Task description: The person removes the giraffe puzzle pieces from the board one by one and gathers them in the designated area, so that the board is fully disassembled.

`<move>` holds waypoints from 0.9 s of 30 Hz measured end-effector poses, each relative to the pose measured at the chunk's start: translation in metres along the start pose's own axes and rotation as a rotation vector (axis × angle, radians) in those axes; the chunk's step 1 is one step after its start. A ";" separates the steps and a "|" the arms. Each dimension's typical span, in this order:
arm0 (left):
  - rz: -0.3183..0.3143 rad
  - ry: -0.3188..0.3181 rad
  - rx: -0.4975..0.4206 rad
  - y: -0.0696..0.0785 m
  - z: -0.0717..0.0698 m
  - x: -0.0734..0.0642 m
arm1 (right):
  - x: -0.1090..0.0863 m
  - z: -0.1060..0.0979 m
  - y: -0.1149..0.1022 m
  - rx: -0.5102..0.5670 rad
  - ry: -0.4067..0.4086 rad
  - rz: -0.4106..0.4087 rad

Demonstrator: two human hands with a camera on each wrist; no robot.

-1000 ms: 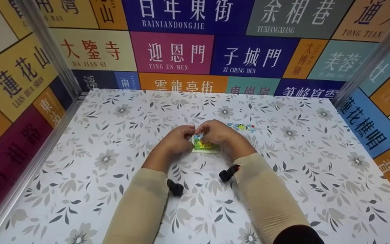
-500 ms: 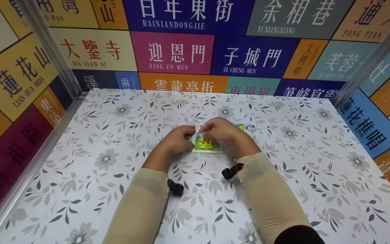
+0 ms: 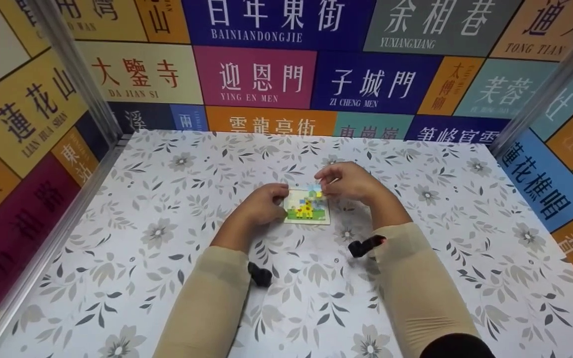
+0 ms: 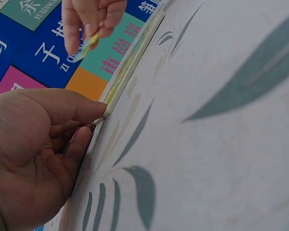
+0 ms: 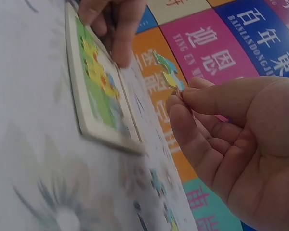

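Observation:
A small square jigsaw board (image 3: pixel 309 222) with a pale wooden rim and a yellow giraffe picture lies on the table. My left hand (image 3: pixel 265 205) grips its left edge, thumb on the rim and fingers curled alongside, as the left wrist view shows. My right hand (image 3: pixel 348 181) is raised above the board's far right corner. Between thumb and fingertips it pinches a blue, green and yellow puzzle piece (image 5: pixel 169 72), held tilted and apart from the board. Part of the board's upper picture area is hidden behind that piece in the head view.
Several loose puzzle pieces (image 5: pixel 157 184) lie on the table beyond the board, seen in the right wrist view; the right hand hides them in the head view. The table (image 3: pixel 192 164) has a floral cover. Printed panels (image 3: pixel 256 77) wall in the back and sides.
My right hand has moved from over the board to the right and away from me, and a puzzle piece now shows in its fingers. The left hand stays at the board's edge.

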State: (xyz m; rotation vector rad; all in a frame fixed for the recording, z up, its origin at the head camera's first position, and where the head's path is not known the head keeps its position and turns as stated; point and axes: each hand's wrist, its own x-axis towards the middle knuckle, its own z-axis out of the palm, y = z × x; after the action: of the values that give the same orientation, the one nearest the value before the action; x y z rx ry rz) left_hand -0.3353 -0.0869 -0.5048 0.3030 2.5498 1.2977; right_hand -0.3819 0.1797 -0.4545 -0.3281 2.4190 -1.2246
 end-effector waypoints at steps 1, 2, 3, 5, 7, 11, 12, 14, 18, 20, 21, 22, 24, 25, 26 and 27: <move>-0.002 -0.001 -0.006 0.000 0.001 0.000 | -0.002 -0.005 0.004 0.003 0.008 0.005; -0.002 -0.001 -0.011 0.000 0.001 0.000 | -0.004 -0.010 0.008 0.008 0.015 0.013; -0.004 0.000 -0.017 0.000 0.001 0.000 | -0.006 -0.014 0.012 0.012 0.019 0.020; -0.009 0.005 -0.028 0.000 0.002 0.000 | -0.010 -0.022 0.020 0.008 0.028 0.037; -0.018 0.012 -0.033 0.001 0.002 0.000 | -0.012 -0.028 0.026 0.000 0.036 0.054; -0.033 0.014 -0.035 0.002 0.001 -0.001 | -0.013 -0.034 0.035 -0.023 0.049 0.095; -0.032 0.013 -0.033 0.002 0.001 -0.001 | -0.012 -0.034 0.036 -0.028 0.048 0.101; -0.031 0.011 -0.031 0.003 0.001 -0.001 | -0.010 -0.034 0.040 -0.024 0.048 0.125; -0.019 0.011 -0.032 0.001 0.001 0.000 | -0.006 -0.031 0.048 -0.023 0.048 0.155; -0.019 0.012 -0.033 -0.001 0.002 0.000 | -0.004 -0.030 0.051 -0.037 0.053 0.164; -0.017 0.012 -0.029 -0.001 0.002 0.001 | -0.004 -0.029 0.052 -0.043 0.056 0.166; -0.019 0.012 -0.028 -0.001 0.002 0.000 | -0.004 -0.029 0.052 -0.049 0.060 0.168; -0.024 0.010 -0.024 0.000 0.002 0.000 | -0.003 -0.028 0.053 -0.058 0.069 0.177; -0.027 0.010 -0.022 0.001 0.001 0.000 | -0.003 -0.028 0.052 -0.059 0.075 0.184; -0.028 0.009 -0.019 0.001 0.001 -0.001 | -0.003 -0.028 0.052 -0.054 0.078 0.189; -0.027 0.008 -0.019 0.001 0.001 -0.001 | -0.004 -0.028 0.052 -0.051 0.083 0.193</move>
State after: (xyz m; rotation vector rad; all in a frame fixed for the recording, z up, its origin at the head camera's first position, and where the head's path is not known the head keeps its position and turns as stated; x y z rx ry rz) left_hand -0.3341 -0.0857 -0.5038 0.2589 2.5375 1.3146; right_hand -0.3928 0.2313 -0.4804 -0.0573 2.4883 -1.1139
